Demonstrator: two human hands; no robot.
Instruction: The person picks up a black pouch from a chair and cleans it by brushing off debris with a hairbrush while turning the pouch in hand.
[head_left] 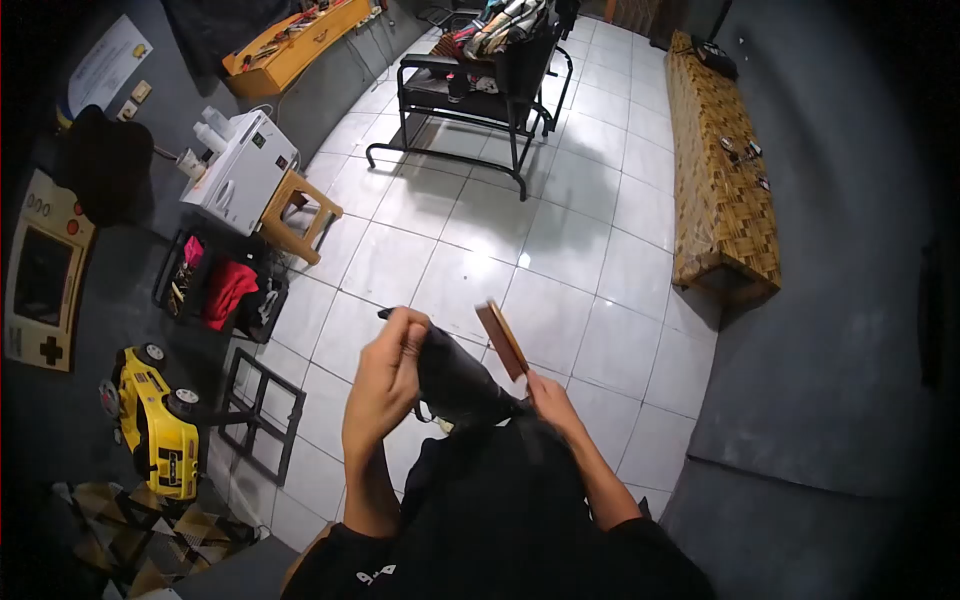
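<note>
Near the middle of the head view, my left hand [390, 370] is closed on the upper edge of a black bag [450, 375], which hangs in front of my dark shirt. To its right, my right hand [548, 398] grips the lower end of a flat brown object [503, 342], perhaps a wallet or phone case, tilted up and to the left. The brown object is apart from the bag's upper part. My right hand is close to the bag's lower right side.
A black metal chair [460, 105] with cloth on it stands ahead. At left are a small white fridge [240, 175], a wooden stool [290, 235], a black frame [262, 415] and a yellow toy car [165, 425]. A long woven-pattern bench [720, 170] lines the right wall.
</note>
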